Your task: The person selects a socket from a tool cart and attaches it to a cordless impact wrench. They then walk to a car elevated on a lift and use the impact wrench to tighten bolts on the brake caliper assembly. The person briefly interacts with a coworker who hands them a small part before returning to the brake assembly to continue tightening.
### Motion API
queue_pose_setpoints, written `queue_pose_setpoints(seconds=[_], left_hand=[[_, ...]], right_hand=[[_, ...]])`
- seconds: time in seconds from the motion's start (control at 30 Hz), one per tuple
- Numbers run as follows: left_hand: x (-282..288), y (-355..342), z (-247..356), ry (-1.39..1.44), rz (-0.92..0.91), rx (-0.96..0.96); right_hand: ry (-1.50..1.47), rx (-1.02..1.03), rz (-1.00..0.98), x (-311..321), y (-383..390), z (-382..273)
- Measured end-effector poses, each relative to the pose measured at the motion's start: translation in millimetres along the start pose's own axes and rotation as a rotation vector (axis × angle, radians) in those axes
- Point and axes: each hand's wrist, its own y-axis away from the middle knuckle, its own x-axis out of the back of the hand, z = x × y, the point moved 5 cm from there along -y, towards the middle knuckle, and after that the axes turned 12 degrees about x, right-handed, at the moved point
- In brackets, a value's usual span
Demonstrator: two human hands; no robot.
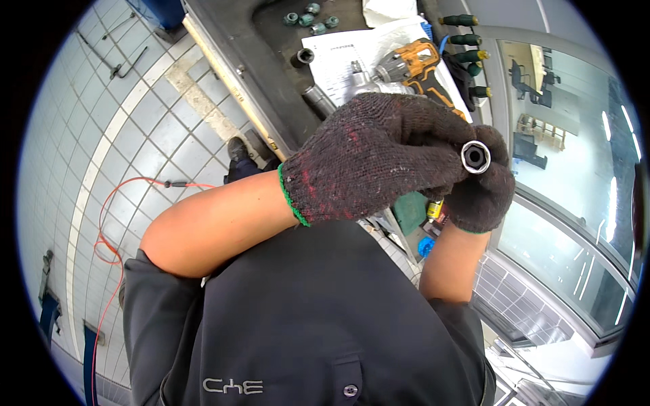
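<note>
Clearly, in the head view, the left hand (369, 152) is reaching across from nine o'clock, its forearm lying almost level and its back turning toward the camera. The right hand (482, 196) is rising from four o'clock, wrist below and fingers curling upward. Both are wearing dark knit gloves. One silver socket (485, 145) is sitting between the hands, between two and three o'clock, its round open end facing the camera. The left thumb and index finger are bending toward each other and pinching it from the left, while the right fingers are curling around its far side; how the hidden fingertips are pressing, I cannot tell.

At twelve o'clock, a dark tray (274, 51) is holding loose parts: five greenish fittings (306, 19) are clustering near the top edge, one short black socket (298, 59) is lying below them, and one metal cylinder (317, 100) is resting just above the left glove. Toward one o'clock, a printed sheet (332, 61) is spreading beneath one orange-and-black power tool (416, 61). At least five dark-green handles (467, 39) are lining up beyond it, toward half past one. Below the hands, toward three to four o'clock, one yellow container (435, 211) and one blue item (425, 247) are showing; what is holding them, I cannot tell.
</note>
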Motion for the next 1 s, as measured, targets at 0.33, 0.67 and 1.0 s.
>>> queue_pose_setpoints(seconds=[0.33,0.67,1.0], left_hand=[[-24,-3,9,-0.028,-0.088,-0.054],[-19,-1,5,-0.025,0.052,-0.033],[84,-13,-47,-0.181,0.270,0.068]], right_hand=[[-0.214,-0.006,-0.098,16,-1,-13],[0.108,0.078,-0.022,2,-6,-28],[1.430,0.336,-0.376,-77,-22,-15]])
